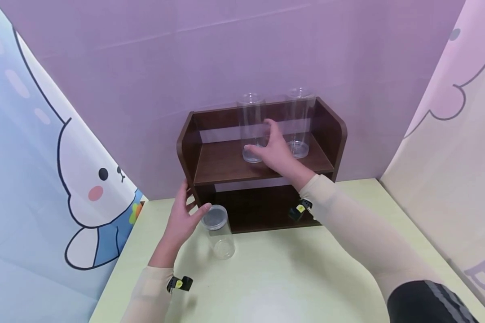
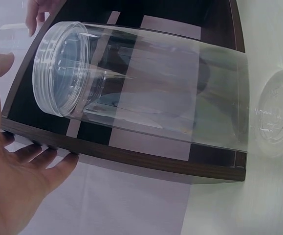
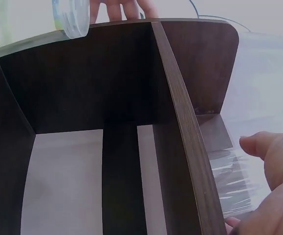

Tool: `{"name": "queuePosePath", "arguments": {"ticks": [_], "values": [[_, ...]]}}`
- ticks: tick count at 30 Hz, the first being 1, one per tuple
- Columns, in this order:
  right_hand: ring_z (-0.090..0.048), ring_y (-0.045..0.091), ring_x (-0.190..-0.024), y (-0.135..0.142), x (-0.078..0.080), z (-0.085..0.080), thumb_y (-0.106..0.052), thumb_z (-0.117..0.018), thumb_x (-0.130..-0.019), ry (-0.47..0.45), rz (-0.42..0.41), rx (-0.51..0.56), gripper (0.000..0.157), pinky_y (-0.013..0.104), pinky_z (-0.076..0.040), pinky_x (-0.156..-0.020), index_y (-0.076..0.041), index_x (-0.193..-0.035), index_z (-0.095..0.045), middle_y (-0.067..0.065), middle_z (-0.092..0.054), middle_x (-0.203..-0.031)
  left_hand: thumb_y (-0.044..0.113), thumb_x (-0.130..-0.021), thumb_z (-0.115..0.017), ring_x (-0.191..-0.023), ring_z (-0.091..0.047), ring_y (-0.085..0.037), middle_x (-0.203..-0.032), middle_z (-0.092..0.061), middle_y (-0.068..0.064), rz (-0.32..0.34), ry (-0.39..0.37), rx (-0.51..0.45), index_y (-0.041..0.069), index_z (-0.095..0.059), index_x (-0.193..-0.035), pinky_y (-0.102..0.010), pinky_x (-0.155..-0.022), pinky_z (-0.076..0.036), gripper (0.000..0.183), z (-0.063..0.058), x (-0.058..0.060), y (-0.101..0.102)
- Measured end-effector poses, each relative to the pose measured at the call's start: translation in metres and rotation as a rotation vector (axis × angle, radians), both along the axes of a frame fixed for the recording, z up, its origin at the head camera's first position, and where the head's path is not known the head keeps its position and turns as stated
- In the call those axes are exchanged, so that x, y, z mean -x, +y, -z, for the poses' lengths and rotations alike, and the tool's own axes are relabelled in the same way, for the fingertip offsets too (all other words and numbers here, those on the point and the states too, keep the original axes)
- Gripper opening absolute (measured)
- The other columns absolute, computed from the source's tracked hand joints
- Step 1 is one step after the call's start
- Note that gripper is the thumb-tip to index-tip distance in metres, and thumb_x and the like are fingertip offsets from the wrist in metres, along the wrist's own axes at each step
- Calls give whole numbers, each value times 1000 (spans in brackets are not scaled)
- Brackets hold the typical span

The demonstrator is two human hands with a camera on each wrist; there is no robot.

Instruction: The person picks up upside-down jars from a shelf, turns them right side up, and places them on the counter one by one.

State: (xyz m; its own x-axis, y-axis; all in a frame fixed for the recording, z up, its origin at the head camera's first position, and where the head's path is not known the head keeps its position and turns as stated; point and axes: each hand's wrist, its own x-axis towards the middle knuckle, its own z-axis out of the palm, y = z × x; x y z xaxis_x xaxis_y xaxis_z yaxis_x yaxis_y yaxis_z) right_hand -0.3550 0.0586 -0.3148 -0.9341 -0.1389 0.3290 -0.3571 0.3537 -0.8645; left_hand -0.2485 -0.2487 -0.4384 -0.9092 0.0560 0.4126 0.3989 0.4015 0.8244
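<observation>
On the upper shelf of a dark brown two-tier rack (image 1: pixel 262 170) stand two tall clear jars, a left jar (image 1: pixel 248 116) and a right jar (image 1: pixel 301 121). My right hand (image 1: pixel 276 152) is at the left jar, thumb and fingers spread; in the right wrist view the thumb (image 3: pixel 256 143) looks apart from the clear plastic (image 3: pixel 231 181). A third lidded jar (image 1: pixel 222 237) stands upright on the table before the rack's left end. Beside it is my left hand (image 1: pixel 182 220), its fingers at the rack's left side panel (image 2: pixel 131 154) and its thumb near the jar's lid (image 2: pixel 58 68).
Pale green tabletop (image 1: pixel 266 273) lies under the rack and stretches toward me. Behind stands a purple backdrop (image 1: pixel 165 67). Printed cloth panels close off both sides, the left one with a cartoon rabbit (image 1: pixel 93 188). The rack's lower shelf (image 1: pixel 258 206) is dark.
</observation>
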Motion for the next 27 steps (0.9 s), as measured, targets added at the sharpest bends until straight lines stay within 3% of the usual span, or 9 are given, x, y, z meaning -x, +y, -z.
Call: {"name": "queuePosePath", "arguments": {"ticks": [8,18,27], "values": [[-50,35,-150,-5,6,0,-28,-88,-97,-57,-3,19,98,49,-51,-118,-5,-169,-25,23,-44,-165,27,-101,-84,-160,-37,-35,-177,-33,-4,1,-10,2,24,-22,-177,-60,-123,-44,98,1,1,0],[-54,33,-142,-7,3,1,-27,-87,-95,-16,2,-3,91,49,-50,-116,-3,-164,-31,21,-53,-152,28,-101,-84,-160,-37,-37,-176,-33,-1,7,-9,6,29,-22,-177,-60,-123,-44,98,1,1,0],[-57,31,-138,-2,-11,1,-26,-88,-93,39,-21,17,82,49,-52,-112,-10,-157,-38,18,-53,-148,28,-101,-84,-159,-37,-34,-175,-35,0,5,-11,4,29,-23,-176,-59,-123,-45,97,0,1,0]]}}
